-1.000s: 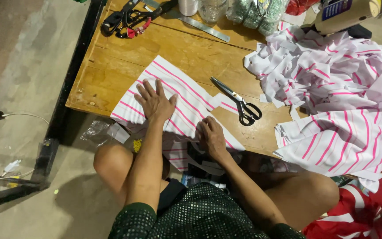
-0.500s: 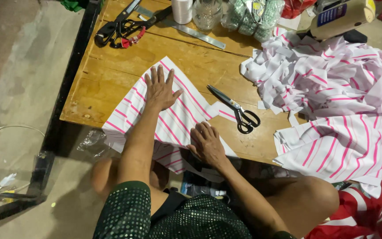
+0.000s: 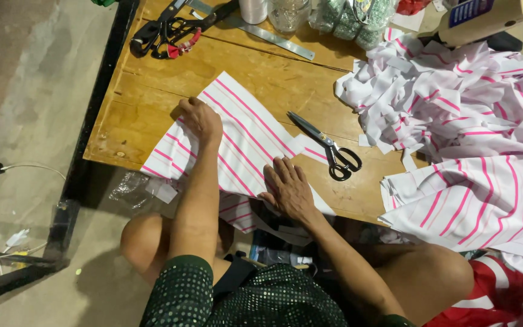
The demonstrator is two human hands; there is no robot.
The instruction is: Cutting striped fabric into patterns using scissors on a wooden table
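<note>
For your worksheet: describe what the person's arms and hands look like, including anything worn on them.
Both hands, left and right, are bare: no gloves, rings or watch show. The forearms are bare too. Short sleeves of dark green fabric with small pale dots end near the elbows.

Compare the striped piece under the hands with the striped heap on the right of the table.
The striped piece lies flat and smoothed in a single layer; the striped heap is crumpled and piled. The piece is pinned by the left hand and right hand; the heap is untouched. The piece hangs over the near edge of the table; the heap spreads toward the right. Both are white with pink stripes.
</note>
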